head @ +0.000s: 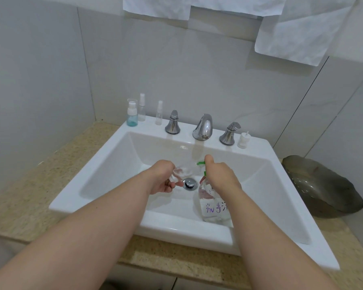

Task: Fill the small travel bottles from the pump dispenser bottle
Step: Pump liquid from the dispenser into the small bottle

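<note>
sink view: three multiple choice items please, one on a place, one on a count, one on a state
1. Where does the clear pump dispenser bottle with the green pump stand?
A) in the white ceramic sink basin
B) on the speckled counter
C) on the back ledge

2. How many small travel bottles stand on the sink's back-left ledge?
A) one
B) three
C) five

3. The left hand is:
A) flat on the counter
B) gripping a small clear bottle
C) turning a tap

Answers: 1 A, its base rests inside the basin; 2 B, one holds blue liquid and two are clear; 3 B, the fingers curl round it.
</note>
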Tool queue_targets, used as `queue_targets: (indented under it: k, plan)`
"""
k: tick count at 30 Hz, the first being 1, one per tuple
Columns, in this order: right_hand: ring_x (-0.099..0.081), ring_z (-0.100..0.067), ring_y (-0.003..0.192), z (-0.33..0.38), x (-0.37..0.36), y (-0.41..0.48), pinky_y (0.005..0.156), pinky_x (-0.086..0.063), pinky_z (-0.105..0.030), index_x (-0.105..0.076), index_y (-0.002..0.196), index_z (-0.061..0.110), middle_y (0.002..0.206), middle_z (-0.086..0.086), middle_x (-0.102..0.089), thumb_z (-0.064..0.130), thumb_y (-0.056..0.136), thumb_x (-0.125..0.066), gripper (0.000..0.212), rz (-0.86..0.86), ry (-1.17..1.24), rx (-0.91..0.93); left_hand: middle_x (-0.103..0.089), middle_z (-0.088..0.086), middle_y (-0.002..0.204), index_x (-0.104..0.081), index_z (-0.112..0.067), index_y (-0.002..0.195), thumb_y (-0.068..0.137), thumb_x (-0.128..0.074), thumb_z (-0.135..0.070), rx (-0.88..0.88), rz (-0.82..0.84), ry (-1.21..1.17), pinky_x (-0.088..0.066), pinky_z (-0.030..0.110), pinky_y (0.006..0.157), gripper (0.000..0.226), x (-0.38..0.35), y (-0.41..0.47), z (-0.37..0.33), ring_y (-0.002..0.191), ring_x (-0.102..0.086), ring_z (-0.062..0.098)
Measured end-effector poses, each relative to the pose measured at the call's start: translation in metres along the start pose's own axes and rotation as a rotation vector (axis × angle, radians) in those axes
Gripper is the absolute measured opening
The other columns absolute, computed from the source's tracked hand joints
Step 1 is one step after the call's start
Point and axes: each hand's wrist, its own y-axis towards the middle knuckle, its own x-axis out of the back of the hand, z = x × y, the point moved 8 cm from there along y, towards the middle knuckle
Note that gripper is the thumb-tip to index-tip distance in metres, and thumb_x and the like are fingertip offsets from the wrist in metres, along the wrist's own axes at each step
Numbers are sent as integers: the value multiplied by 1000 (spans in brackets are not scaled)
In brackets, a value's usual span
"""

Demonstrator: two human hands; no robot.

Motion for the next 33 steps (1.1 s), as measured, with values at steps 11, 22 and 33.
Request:
queue_targets:
  k: [11, 22, 33]
  plan:
    - [-62, -28, 101, -7, 2, 1, 87, -47, -41, -68, 102, 14, 104, -5, -68, 78, 90, -13, 86, -18, -84, -30, -74, 19, 76, -60, -8, 102, 100, -34, -8, -10, 22, -21, -38, 25, 52, 26, -2, -3, -2, 47, -41, 16]
    - [-61, -25, 88, -6, 3, 2, 70, -42, -34, -63, 92, 11, 97, -6, -67, 61, 91, -21, 66, -38, -96, -30, -74, 19, 75, -59, -8, 111, 101, -34, -9, -3, 8, -29, -37, 24, 50, 28, -1, 1, 0, 45, -41, 16]
    - [-62, -25, 87, -3, 1, 3, 69, -41, -34, -64, 92, 11, 95, -7, -69, 57, 89, -24, 61, -36, -73, -9, -74, 18, 77, -62, -8, 104, 100, -34, -9, -1, 18, -7, -38, 24, 49, 28, -2, 0, 0, 46, -42, 16]
